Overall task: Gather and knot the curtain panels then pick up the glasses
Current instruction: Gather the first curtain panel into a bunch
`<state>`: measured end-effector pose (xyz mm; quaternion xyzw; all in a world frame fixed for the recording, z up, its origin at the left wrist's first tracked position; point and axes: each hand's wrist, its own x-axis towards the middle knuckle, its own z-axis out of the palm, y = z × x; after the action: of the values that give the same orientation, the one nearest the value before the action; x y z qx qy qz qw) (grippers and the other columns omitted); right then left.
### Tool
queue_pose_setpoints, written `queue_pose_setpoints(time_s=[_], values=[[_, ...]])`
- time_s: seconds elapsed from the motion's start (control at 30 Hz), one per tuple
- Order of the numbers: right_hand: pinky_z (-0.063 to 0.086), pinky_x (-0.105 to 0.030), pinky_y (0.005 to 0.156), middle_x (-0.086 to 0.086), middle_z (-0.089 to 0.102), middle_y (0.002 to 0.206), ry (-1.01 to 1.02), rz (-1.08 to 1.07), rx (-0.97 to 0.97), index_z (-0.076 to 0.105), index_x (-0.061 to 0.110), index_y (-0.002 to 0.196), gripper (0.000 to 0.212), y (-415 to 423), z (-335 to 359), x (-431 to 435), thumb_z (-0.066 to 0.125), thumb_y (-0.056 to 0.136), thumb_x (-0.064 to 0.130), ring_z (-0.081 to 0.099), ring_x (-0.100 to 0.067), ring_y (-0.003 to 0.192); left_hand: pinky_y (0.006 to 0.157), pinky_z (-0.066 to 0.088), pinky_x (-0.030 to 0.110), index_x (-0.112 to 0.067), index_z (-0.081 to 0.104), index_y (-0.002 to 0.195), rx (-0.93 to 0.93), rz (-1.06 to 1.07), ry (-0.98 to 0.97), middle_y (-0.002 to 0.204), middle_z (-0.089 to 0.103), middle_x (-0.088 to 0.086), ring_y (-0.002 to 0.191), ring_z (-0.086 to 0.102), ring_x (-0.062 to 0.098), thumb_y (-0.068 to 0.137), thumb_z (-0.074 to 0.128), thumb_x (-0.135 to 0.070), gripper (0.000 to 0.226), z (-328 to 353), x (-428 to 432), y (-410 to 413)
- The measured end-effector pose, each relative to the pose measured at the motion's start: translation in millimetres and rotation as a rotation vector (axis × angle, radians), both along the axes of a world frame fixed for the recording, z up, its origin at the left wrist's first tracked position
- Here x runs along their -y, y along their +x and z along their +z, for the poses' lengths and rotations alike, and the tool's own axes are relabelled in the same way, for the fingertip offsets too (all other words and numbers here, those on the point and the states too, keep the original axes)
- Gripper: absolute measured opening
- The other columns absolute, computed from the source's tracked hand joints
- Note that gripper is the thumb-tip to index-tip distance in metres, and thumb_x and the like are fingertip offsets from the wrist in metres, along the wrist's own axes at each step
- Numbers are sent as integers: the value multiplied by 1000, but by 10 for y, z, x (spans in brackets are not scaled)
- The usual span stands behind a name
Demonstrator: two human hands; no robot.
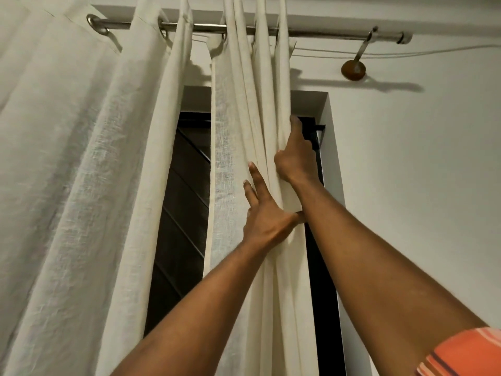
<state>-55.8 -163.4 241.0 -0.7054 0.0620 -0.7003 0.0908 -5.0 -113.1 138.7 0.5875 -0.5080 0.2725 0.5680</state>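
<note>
The right hand is clenched on the outer edge of the right curtain panel, its fingers hidden behind the bunched folds and the thumb pointing up along the cloth. Just below it, the left hand grips the same bundle: the thumb hooks around the right side of the folds while the other fingers lie spread and flat against the front of the fabric. The panel is cream, loosely woven and slightly sheer, pulled into narrow vertical pleats that hang from metal eyelets on a steel curtain rod. A second, wider curtain panel of the same cloth hangs loose on the left, well apart from both hands. Between the two panels a dark window shows.
</note>
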Motion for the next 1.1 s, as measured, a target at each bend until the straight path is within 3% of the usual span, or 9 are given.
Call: queue_pose_setpoints(time_s=[0.13, 0.27, 0.47, 0.6, 0.7, 0.8, 0.9, 0.97, 1.1], values=[[46, -33, 64, -5, 51, 97, -70, -100, -53, 11, 31, 151, 78, 1, 2, 10, 53, 90, 4, 56, -22, 78, 93, 46, 58, -52, -45, 123, 31, 110, 9, 154, -29, 7, 132, 37, 45, 66, 71, -64, 129, -75, 155, 1], [51, -43, 89, -14, 56, 119, -98, -114, -184, 30, 25, 146, 58, 39, -9, 66, 48, 94, 10, 58, -33, 107, 84, 52, 53, -58, -41, 123, 52, 188, -27, 158, -17, 7, 113, 55, 41, 77, 60, -63, 111, -104, 170, 9], [46, -33, 76, -13, 60, 118, -36, -261, -63, 58, 7, 120, 30, -74, 11, 171, 51, 92, 6, 60, -33, 105, 62, 53, 36, -41, -22, 143, 63, 338, -12, 149, 22, 7, 72, 58, 23, 79, 61, -18, 107, -151, 112, 22], [38, -33, 68, -15, 49, 128, -77, -511, 66, 55, 6, 117, 28, -81, 8, 129, 51, 90, 4, 58, -35, 103, 62, 53, 36, -40, -26, 142, 70, 354, -18, 136, 34, 5, 75, 57, 21, 78, 61, -10, 112, -168, 130, -63], [36, -33, 66, -11, 21, 155, -231, -638, 18, 51, 8, 123, 38, -15, 125, 134, 58, 86, 2, 45, -35, 120, 66, 54, 39, -41, -22, 142, 113, 386, -35, 146, 20, 8, 82, 57, 24, 76, 61, -7, 112, -218, 160, -123], [39, -35, 67, -7, 14, 159, -321, -687, -58, 53, 8, 123, 41, -7, 288, 118, 59, 84, -1, 38, -36, 128, 66, 53, 35, -40, -18, 144, 146, 423, -52, 151, 9, 7, 86, 56, 23, 78, 60, -6, 108, -252, 145, -134], [42, -36, 67, -9, 32, 150, -352, -674, -102, 58, 4, 116, 29, -6, 396, 94, 56, 87, 2, 51, -37, 115, 61, 52, 33, -40, -19, 144, 151, 414, -81, 150, 14, 7, 77, 57, 21, 77, 60, -6, 109, -265, 101, -97], [45, -35, 68, -11, 53, 125, -328, -556, -174, 61, 6, 110, 21, 5, 433, 85, 56, 90, 11, 60, -33, 98, 59, 51, 31, -41, -24, 143, 122, 397, -88, 142, 28, 6, 73, 56, 18, 79, 59, -7, 110, -278, 78, -38], [54, -34, 69, -8, 60, 98, -134, -259, -507, 61, 11, 103, 20, 47, 371, 39, 67, 84, 6, 59, -21, 78, 57, 50, 30, -39, -30, 140, -81, 297, -40, 94, 56, 4, 66, 56, 15, 81, 58, -11, 110, -318, 76, 78]])
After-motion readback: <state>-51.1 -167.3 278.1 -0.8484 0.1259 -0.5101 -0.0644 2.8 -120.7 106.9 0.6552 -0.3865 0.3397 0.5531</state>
